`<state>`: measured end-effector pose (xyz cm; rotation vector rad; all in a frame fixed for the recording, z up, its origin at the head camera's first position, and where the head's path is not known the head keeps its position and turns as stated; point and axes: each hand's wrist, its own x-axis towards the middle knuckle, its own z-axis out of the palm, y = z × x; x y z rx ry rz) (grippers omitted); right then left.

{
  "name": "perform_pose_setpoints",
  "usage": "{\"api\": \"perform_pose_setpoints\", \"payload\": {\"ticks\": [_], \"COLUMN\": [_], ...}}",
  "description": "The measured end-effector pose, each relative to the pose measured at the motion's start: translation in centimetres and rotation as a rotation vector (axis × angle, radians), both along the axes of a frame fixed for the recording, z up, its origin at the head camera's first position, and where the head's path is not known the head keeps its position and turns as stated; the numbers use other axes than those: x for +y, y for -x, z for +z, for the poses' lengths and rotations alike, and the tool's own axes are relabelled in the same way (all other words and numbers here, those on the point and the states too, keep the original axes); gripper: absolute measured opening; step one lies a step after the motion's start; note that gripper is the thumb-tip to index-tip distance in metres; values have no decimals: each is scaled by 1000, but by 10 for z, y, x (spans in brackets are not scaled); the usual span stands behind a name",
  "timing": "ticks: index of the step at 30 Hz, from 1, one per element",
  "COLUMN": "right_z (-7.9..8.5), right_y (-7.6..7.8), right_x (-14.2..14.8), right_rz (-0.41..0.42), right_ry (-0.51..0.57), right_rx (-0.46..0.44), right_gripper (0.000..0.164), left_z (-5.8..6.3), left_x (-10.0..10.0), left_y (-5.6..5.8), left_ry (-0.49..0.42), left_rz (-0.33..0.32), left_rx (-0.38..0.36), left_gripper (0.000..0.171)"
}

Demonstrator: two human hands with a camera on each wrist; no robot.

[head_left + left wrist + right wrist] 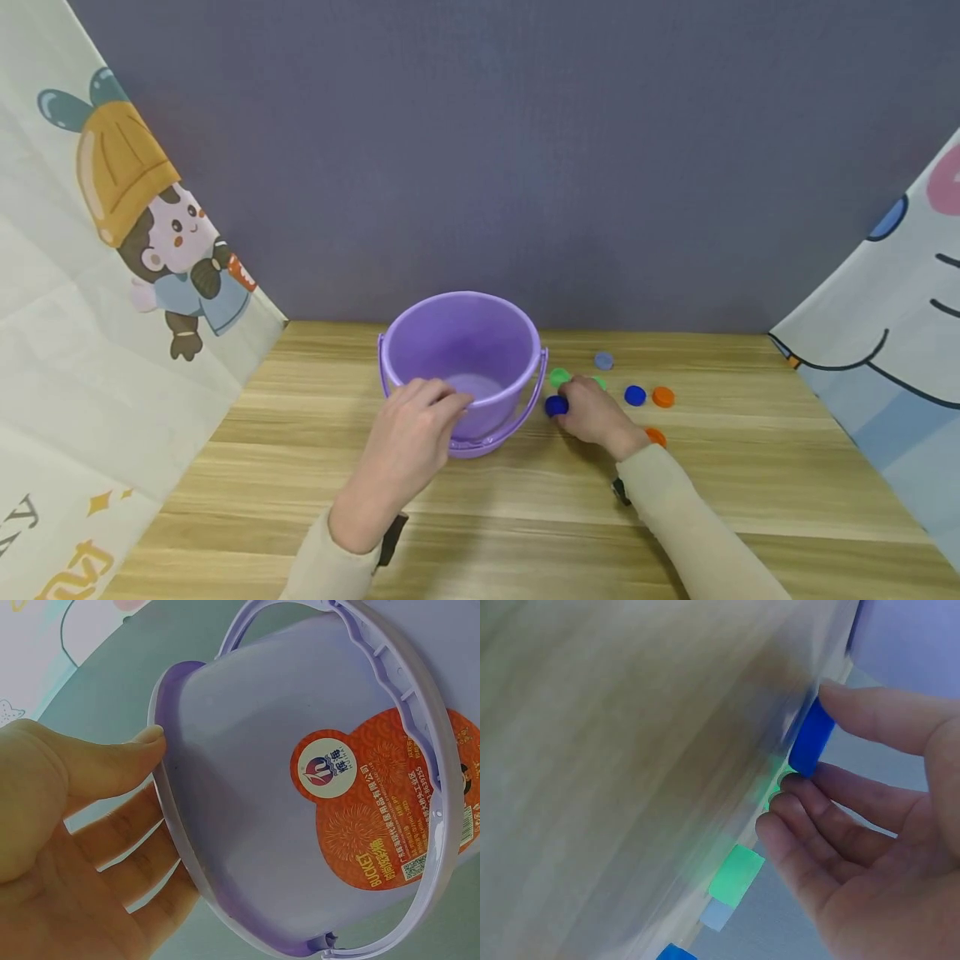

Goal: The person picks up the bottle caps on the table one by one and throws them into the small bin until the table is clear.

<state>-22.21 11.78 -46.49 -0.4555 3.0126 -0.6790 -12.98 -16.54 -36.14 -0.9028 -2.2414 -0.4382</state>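
A purple bucket (465, 307) stands upright on the table, its handle hanging down at the front. My left hand (411, 433) holds the near rim, and in the left wrist view the thumb (142, 750) lies against the rim's edge with the other fingers behind it. To the right of the bucket, my right hand (596, 414) pinches a small round blue cap (556, 406). The right wrist view shows this blue cap (811, 739) between thumb and forefinger, standing at or just by the tabletop. Green caps (559, 377) lie just beyond that hand, one partly hidden.
Another blue cap (635, 396) and an orange cap (663, 397) lie right of my right hand. A second orange cap (656, 437) shows beside the wrist, and a pale blue cap (603, 361) lies farther back. A grey wall (525, 167) rises behind the wooden table (750, 467).
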Motion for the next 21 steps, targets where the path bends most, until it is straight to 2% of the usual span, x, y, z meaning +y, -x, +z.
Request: {"api": "perform_pose_setpoints", "payload": {"ticks": [5, 17, 21], "right_z": [2, 8, 10], "right_y": [-1, -7, -9], "right_x": [0, -1, -1], "right_rz": [-6, -43, -42], "right_ry": [39, 99, 129], "right_rx": [1, -50, -42], "right_gripper": [29, 33, 34], "left_z": [0, 0, 1], "left_x": [-1, 0, 0], "left_y": [-1, 0, 0], "left_ry": [2, 9, 11], "left_rz": [7, 8, 6], "left_rx": [-9, -14, -11], "left_gripper": [22, 22, 22]}}
